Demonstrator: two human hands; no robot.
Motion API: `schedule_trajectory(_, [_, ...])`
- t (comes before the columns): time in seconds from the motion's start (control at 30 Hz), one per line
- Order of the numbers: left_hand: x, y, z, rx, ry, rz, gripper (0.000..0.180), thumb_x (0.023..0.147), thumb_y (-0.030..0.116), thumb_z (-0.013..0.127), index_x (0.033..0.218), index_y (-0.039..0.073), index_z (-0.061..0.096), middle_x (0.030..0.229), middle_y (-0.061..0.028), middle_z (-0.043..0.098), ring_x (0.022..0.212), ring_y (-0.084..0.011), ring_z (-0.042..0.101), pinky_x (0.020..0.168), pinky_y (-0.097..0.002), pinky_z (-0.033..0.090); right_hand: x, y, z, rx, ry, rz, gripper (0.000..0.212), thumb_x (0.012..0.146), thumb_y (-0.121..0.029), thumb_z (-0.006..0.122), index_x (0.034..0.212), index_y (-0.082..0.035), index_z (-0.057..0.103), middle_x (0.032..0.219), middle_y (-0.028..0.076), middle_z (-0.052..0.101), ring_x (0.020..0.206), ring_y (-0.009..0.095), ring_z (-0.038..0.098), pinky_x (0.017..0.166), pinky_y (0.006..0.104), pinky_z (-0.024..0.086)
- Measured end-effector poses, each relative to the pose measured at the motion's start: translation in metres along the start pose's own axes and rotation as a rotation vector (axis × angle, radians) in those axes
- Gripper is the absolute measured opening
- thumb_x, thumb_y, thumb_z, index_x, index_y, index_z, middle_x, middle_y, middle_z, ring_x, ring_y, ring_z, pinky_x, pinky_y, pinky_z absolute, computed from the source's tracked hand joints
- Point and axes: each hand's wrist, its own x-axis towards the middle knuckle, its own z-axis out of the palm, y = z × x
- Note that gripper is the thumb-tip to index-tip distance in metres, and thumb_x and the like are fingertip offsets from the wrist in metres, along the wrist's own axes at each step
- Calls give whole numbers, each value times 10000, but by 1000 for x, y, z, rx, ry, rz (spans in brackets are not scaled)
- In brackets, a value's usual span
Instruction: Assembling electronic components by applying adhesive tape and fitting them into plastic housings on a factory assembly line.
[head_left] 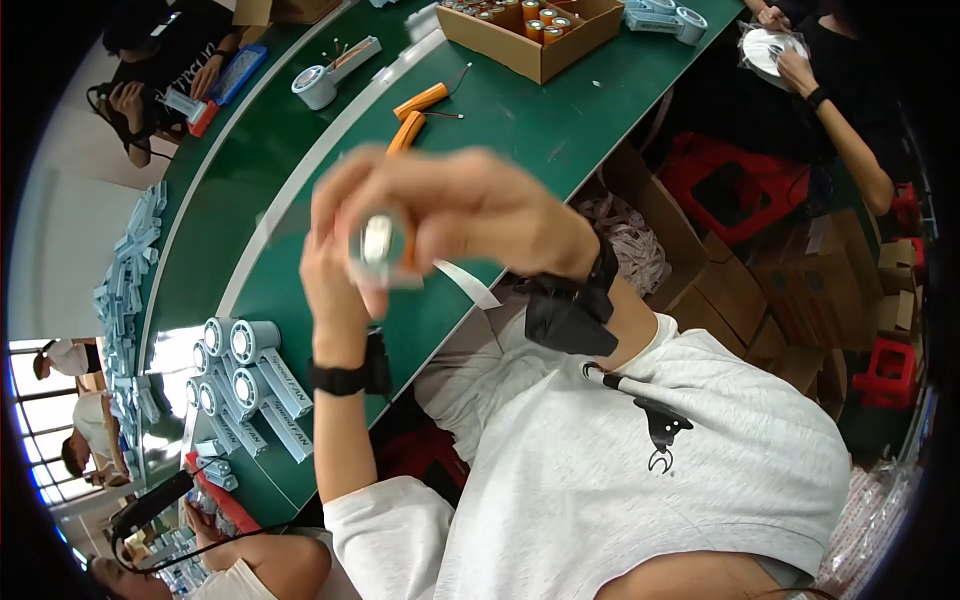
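Both my hands are raised close together over the green table and are blurred. My right hand (490, 205) closes its fingers around a short orange cylinder, probably a battery cell (378, 240), with its shiny metal-like end facing up. My left hand (335, 265) meets it from the left, fingers bent around the same piece; its fingertips are partly hidden by the right hand. Just beyond the hands lie two orange batteries with wires, one (421, 102) farther off and one (406, 133) partly covered by my fingers. A white strip (468, 284) sits at the table edge below my right hand.
A cardboard box (540, 60) of orange batteries stands at the far side. Pale blue handheld fans (255, 345) are stacked left; one opened fan (315, 88) with wires lies beyond. A conveyor (190, 240) curves along the left. Co-workers sit around. Red stools (735, 185) and cartons (815, 275) stand right.
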Motion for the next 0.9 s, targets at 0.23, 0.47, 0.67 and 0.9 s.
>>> schedule_trajectory(0.23, [-53, -99, -112, 457, -638, -200, 654, 583, -169, 545, 1173, 113, 526, 1302, -65, 440, 1244, -280, 349, 966, -427, 342, -1, 141, 121, -382, -685, 433, 194, 852, -124, 499, 918, 58, 519, 1241, 213, 372, 699, 313, 601, 717, 361, 474])
schedule_trajectory(0.47, [-33, -77, -105, -12, -975, -444, 427, 638, -97, 581, 1030, 71, 599, 1254, -101, 482, 1252, -283, 343, 918, -428, 403, -23, 74, 73, -1123, -850, 415, 125, 781, -72, 489, 833, 27, 543, 914, 157, 590, 710, 317, 617, 613, 422, 495])
schedule_trajectory(0.67, [-61, -27, -60, -354, -433, -67, 248, 679, -43, 569, 920, 13, 585, 1157, -124, 533, 1237, -357, 343, 946, -435, 361, -63, -2, 35, -1168, -931, 377, 144, 800, -117, 508, 768, 21, 539, 906, 82, 472, 601, 194, 565, 544, 318, 446])
schedule_trajectory(0.9, [-67, 12, -53, 252, -435, 103, 161, 704, -32, 577, 851, 33, 572, 1139, -91, 530, 1243, -386, 311, 997, -471, 275, -61, -4, 36, -1192, -976, 571, 151, 810, -117, 510, 792, 31, 535, 1038, 97, 453, 704, 195, 578, 658, 314, 468])
